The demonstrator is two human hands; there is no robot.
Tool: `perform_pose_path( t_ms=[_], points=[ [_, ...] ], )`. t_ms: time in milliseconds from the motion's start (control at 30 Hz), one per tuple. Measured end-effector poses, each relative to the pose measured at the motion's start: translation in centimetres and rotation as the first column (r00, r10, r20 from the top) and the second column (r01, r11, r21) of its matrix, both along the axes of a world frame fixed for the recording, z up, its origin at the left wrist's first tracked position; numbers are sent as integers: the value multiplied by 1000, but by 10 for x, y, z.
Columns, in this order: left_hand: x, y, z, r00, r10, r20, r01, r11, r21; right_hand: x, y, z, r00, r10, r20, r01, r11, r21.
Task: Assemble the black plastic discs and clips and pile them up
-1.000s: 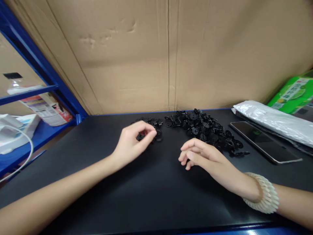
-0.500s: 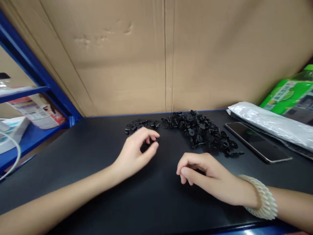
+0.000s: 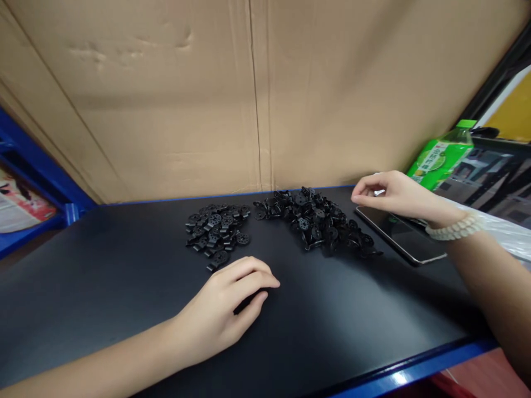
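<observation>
Two heaps of small black plastic parts lie at the back of the black table [image 3: 103, 276]: a smaller flat pile [image 3: 215, 232] on the left and a bigger tangled pile [image 3: 317, 221] to its right. My left hand [image 3: 228, 309] rests on the table just in front of the smaller pile, fingers curled loosely over the thumb; the gap under them is dark and I cannot see what is in it. My right hand [image 3: 390, 196], with a pale beaded bracelet on the wrist, hovers over the far end of a dark phone [image 3: 400, 240], fingers bent with the tips close together and nothing visible in them.
A cardboard wall [image 3: 207, 110] closes off the back of the table. A green-labelled bottle [image 3: 440, 157] and a clear plastic bag [image 3: 508, 235] sit at the right behind the phone. Blue shelving [image 3: 37, 182] stands at the left. The table's blue front edge [image 3: 406, 370] runs bottom right.
The view has swung right. My left hand pulled back from the smaller pile toward me. My right hand left the table's middle and reached right and back over the phone.
</observation>
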State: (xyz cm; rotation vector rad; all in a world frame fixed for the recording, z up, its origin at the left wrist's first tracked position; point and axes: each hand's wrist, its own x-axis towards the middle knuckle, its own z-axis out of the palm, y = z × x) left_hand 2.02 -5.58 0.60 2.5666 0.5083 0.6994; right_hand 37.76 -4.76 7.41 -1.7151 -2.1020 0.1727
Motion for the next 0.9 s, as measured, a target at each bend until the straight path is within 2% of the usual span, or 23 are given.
perform_pose_path(
  t_ms=[67, 167, 300, 400, 567, 633, 700, 800, 900],
  points=[
    [0, -1, 0, 1000, -2, -8, 2, 1000, 10, 10, 2, -1, 996, 39, 77, -31, 994, -102],
    [0, -2, 0, 1000, -4, -9, 5, 1000, 24, 8, 3, -5, 987, 89, 135, -61, 978, -199],
    [0, -2, 0, 1000, -4, -13, 5, 1000, 28, -7, 1, -10, 982, 107, 155, -73, 974, -214],
    [0, -3, 0, 1000, -2, -8, 3, 999, 36, -12, -1, -7, 986, 77, 147, -58, 989, -133],
    [0, -2, 2, 1000, 6, 2, -6, 1000, 26, -21, -8, 1, 995, -52, 88, 44, 995, 92],
    [0, -1, 2, 1000, 22, 13, -22, 1000, 10, -32, -15, 4, 997, -80, -3, 79, 976, 203],
    [1, -2, 2, 998, 59, 31, -58, 998, -25, -50, -26, 3, 989, -21, -147, 56, 969, 240],
    [4, -6, 2, 992, 106, 75, -93, 983, -156, -83, -40, -6, 895, 170, -411, -160, 985, 59],
    [8, -13, 3, 990, 65, 129, -16, 936, -351, -111, -48, -26, 777, 202, -596, -380, 905, -189]
  ],
)
